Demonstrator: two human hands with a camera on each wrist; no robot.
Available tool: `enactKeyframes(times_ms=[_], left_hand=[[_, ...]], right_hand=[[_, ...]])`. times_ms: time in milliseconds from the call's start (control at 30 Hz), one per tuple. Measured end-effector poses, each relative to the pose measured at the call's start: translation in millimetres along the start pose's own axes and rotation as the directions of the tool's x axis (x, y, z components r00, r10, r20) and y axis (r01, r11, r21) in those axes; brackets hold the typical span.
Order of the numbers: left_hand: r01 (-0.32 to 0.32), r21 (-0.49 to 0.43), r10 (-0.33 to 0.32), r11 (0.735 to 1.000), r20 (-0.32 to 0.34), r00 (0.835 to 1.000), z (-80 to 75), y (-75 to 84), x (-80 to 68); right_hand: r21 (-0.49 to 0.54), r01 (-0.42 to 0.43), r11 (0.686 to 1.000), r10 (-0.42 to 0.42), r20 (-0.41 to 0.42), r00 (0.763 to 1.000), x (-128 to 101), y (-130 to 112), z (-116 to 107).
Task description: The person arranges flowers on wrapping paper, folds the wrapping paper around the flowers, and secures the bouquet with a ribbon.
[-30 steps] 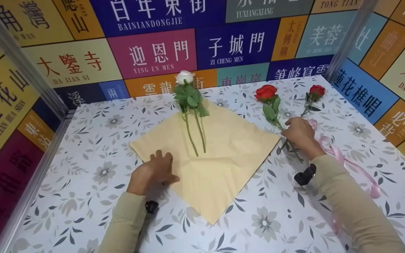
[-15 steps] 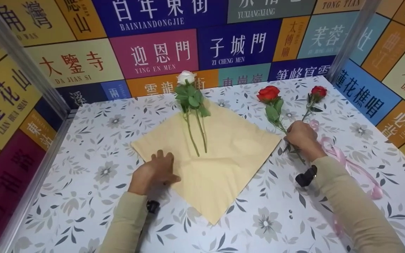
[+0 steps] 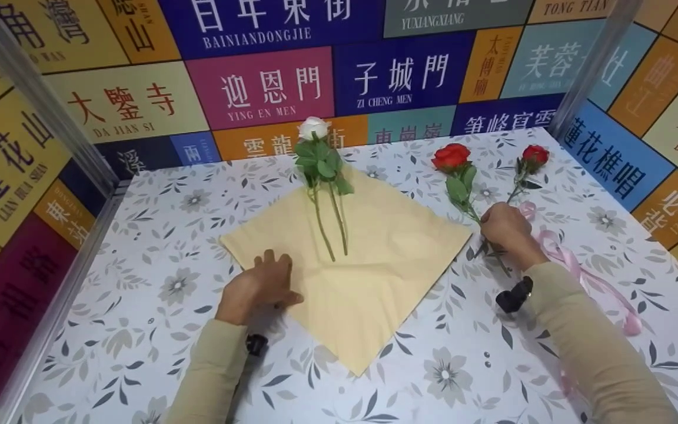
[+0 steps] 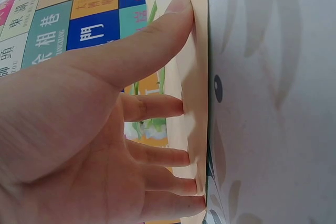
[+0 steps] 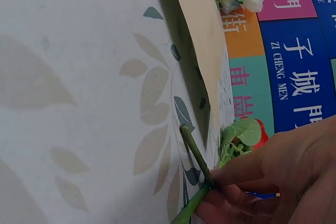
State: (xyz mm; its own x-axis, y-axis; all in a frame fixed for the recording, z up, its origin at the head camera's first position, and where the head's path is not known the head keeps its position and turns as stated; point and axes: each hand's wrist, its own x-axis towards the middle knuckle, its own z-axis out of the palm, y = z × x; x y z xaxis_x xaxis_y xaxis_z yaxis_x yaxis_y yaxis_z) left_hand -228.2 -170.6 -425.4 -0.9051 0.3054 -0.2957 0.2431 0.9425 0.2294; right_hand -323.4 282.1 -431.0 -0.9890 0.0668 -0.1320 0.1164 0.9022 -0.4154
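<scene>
A sheet of tan wrapping paper [image 3: 351, 318] lies flat, one corner toward the person. White roses [image 3: 313, 128] with two visible stems lie over its far part. My left hand [image 3: 262, 284] rests its spread fingertips on the paper's left edge; in the left wrist view its fingers [image 4: 157, 107] are fairly straight and touch the sheet. Right of the paper, my right hand [image 3: 507, 229] pinches a green stem [image 5: 195, 153] below the larger red rose [image 3: 452, 156]. A smaller red rose [image 3: 535, 155] lies beyond that hand, its lower stem hidden. Whether both stems are held is unclear.
A pink ribbon [image 3: 580, 274] trails beside and under the right forearm. The table [image 3: 409, 377] has a white cloth with grey leaves and flowers. Behind it stands a wall of coloured panels [image 3: 274, 88], with metal posts [image 3: 592, 70] at the corners.
The red roses and the right hand shift very slightly right in the view, as does the rest of the scene. Both hands otherwise keep their places.
</scene>
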Motion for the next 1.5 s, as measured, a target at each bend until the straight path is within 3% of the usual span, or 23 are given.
enactKeyframes(times_ms=[367, 600, 733, 967, 1200, 1400, 1500], left_hand=[[0.034, -0.065, -0.032, 0.997, 0.029, 0.999, -0.5, 3.2, 1.7], [0.035, 0.000, -0.035, 0.999, 0.033, 0.999, -0.2, 2.8, 2.2], [0.045, 0.007, -0.046, 0.999, 0.048, 0.998, -0.4, 3.1, 2.5], [0.038, -0.040, -0.037, 0.998, 0.027, 0.999, 0.6, 1.2, 1.6], [0.027, -0.051, -0.026, 0.998, 0.008, 1.000, 0.6, 0.5, -0.2], [0.043, -0.049, -0.042, 0.998, 0.019, 0.999, -0.3, 1.4, -0.8], [0.045, -0.038, -0.044, 0.998, 0.022, 0.999, -0.6, 1.4, -0.7]], right_hand=[[-0.090, -0.066, 0.994, 0.067, 0.013, 0.998, 1, -1, -4], [-0.121, -0.050, 0.991, 0.053, 0.028, 0.998, 1, -3, -8], [-0.107, -0.008, 0.994, 0.009, 0.008, 1.000, 3, -2, -9], [-0.052, 0.015, 0.999, -0.012, 0.053, 0.999, 5, -3, -16], [0.073, 0.001, 0.997, -0.008, 0.100, 0.995, 2, -4, -18], [0.054, 0.056, 0.997, -0.058, 0.032, 0.998, 6, -1, -12], [0.136, 0.018, 0.991, -0.023, 0.035, 0.999, 8, 0, -12]])
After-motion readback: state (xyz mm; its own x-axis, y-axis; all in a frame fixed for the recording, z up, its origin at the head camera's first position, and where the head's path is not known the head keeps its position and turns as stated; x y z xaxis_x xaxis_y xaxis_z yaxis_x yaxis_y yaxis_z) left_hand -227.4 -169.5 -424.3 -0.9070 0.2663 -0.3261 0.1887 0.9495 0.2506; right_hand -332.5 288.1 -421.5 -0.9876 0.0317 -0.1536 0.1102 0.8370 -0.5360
